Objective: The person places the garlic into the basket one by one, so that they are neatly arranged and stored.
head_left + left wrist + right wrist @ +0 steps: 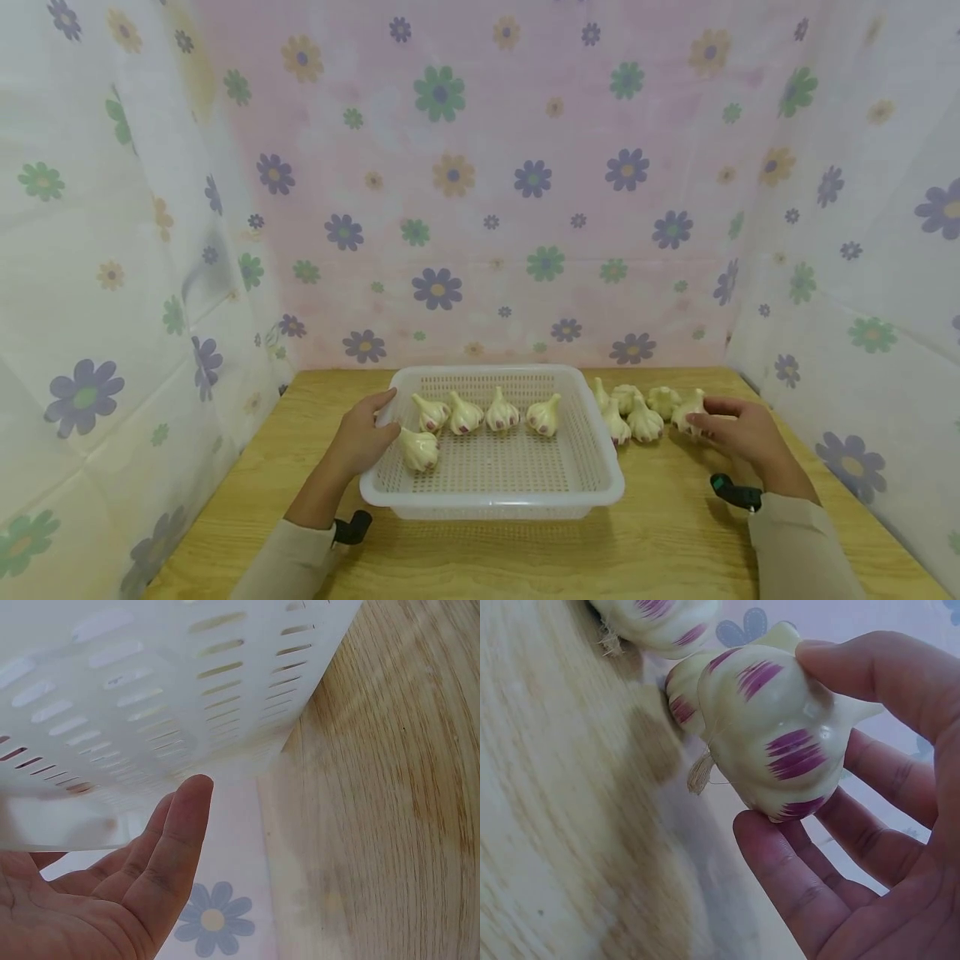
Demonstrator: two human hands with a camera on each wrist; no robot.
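A white plastic basket [491, 500] with slotted walls stands on the table, several garlic bulbs [502, 410] inside along its back and left. My left hand [363, 442] holds the basket's left rim, thumb over the top; in the left wrist view the fingers [176, 847] lie outside, below the rim. To the right of the basket, my right hand [738, 429] pinches a garlic bulb [780, 735] between thumb and fingers. That bulb has purple streaks and a small tuft of root, and another bulb shows partly hidden behind it.
Several more garlic bulbs [645, 419] lie in a group between the basket and my right hand. The wooden table [660, 533] meets a flower-printed cloth [487, 208] at the back, and similar cloth hangs at both sides.
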